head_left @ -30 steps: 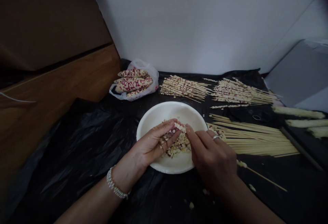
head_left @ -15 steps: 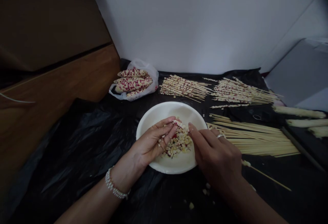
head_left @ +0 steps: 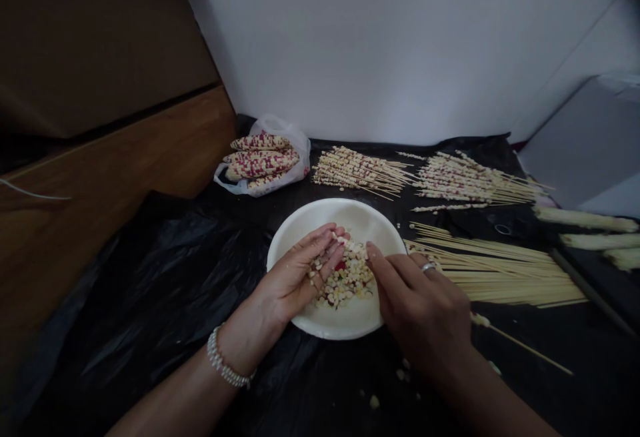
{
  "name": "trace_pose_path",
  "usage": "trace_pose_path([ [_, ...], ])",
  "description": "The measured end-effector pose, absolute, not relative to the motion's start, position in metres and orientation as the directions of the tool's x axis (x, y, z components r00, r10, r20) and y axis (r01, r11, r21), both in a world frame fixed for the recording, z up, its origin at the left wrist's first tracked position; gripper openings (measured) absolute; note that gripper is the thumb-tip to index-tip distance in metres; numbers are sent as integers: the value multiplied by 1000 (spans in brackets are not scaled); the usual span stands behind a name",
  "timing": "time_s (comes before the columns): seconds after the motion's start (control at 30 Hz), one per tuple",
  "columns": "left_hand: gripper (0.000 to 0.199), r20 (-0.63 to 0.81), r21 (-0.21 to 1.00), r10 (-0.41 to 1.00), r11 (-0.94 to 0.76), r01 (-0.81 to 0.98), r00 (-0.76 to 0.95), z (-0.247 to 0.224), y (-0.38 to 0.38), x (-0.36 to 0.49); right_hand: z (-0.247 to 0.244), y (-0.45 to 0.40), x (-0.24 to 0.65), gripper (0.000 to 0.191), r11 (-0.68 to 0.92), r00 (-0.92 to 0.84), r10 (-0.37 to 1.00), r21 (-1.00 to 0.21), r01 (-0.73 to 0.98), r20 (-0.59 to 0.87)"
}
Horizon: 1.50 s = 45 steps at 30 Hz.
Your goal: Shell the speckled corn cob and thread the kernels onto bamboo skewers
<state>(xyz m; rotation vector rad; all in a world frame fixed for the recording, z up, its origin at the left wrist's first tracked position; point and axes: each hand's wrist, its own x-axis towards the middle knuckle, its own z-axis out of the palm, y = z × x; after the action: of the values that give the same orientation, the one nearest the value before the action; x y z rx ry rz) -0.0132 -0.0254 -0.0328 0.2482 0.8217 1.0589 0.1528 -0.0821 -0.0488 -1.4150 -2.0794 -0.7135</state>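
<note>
Over a white bowl [head_left: 360,320] of loose corn kernels [head_left: 345,283], both my hands work close together. My right hand [head_left: 423,297], a ring on one finger, is closed around a thin skewer [head_left: 530,347]. Its bare end sticks out behind that hand, and kernels are threaded near the front. My left hand [head_left: 300,267], with a beaded bracelet at the wrist, is turned palm up with curled fingers. Some kernels lie in its palm, and its fingertips are at the skewer's front end. The exact pinch there is too small to make out.
Speckled corn cobs [head_left: 263,163] lie in a plastic bag [head_left: 295,140] at the back. Two piles of kernel-threaded skewers [head_left: 357,170] lie right of it. Bare skewers [head_left: 515,273] lie right of the bowl, pale stripped cobs [head_left: 587,219] farther right. Black plastic sheeting [head_left: 165,290] covers the surface.
My left fingertips have shifted slightly along the skewer's front end. My right hand keeps its grip, almost still. The view has moved very slightly.
</note>
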Motion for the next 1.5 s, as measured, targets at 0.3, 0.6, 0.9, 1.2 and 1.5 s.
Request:
trace_pose_path([
  [0.3,26,-497,533,831,519,-668,249,-29,-25,-14,-50,-82,154,37,303,-312,682,133,944,661],
  [0.6,27,-516,504,826,506,-699,226,-30,-24,-14,-49,-82,153,36,294,-310,677,141,945,667],
  [0.9,26,-526,501,825,497,-709,207,-31,-24,-14,-47,-82,155,36,299,-330,668,165,940,667],
  [1.2,23,-495,590,847,491,-641,194,-31,-25,-13,-44,-83,153,37,317,-337,664,156,935,667],
  [1.5,18,-458,597,840,533,-600,291,-32,-28,-11,-47,-82,150,36,322,-311,673,113,940,671],
])
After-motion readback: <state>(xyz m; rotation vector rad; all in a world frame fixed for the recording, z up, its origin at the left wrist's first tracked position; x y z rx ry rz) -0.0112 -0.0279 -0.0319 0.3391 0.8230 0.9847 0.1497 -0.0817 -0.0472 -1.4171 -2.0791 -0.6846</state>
